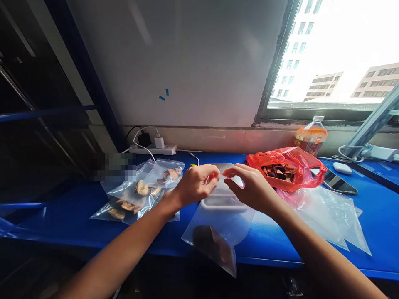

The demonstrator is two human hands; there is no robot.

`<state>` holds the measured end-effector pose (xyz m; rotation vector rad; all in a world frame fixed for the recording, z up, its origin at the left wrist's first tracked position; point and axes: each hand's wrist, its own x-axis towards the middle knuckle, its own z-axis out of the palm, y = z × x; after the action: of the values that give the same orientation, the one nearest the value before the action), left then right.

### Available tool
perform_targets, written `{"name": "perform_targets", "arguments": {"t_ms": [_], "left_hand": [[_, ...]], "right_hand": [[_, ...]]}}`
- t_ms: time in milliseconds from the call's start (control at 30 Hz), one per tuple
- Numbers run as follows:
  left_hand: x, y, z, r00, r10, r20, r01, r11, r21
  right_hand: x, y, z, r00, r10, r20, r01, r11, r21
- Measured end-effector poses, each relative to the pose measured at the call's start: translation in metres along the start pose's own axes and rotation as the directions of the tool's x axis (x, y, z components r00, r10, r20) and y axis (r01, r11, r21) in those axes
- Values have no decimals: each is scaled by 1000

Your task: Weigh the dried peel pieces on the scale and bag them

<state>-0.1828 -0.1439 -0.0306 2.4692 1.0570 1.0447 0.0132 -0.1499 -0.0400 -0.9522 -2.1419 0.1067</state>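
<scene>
My left hand is raised over a pale translucent box-like object, its fingers curled and the thumb a little apart. Facing it, my right hand has its thumb and fingers spread in a C shape. I see nothing held between the fingers of either hand. Below them, a clear plastic bag lies on the front of the blue table, with its lower corner hanging past the edge. Dark brown dried slices rest in that bag. My hands partly hide the box-like object.
Left lie clear zip bags of dried slices. On the right are a red plastic bag of dark dried pieces, flat clear bags, a phone, a white earphone case and a drink bottle. A power strip sits behind.
</scene>
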Motion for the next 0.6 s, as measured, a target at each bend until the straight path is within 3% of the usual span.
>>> {"name": "perform_targets", "arguments": {"t_ms": [200,600], "left_hand": [[-1,4,4,998,61,32,-63,994,83],[-1,2,7,987,161,27,-163,973,166]], "right_hand": [[-3,-1,8,999,14,-34,-9,990,139],[-4,-5,18,999,20,-28,-18,997,77]]}}
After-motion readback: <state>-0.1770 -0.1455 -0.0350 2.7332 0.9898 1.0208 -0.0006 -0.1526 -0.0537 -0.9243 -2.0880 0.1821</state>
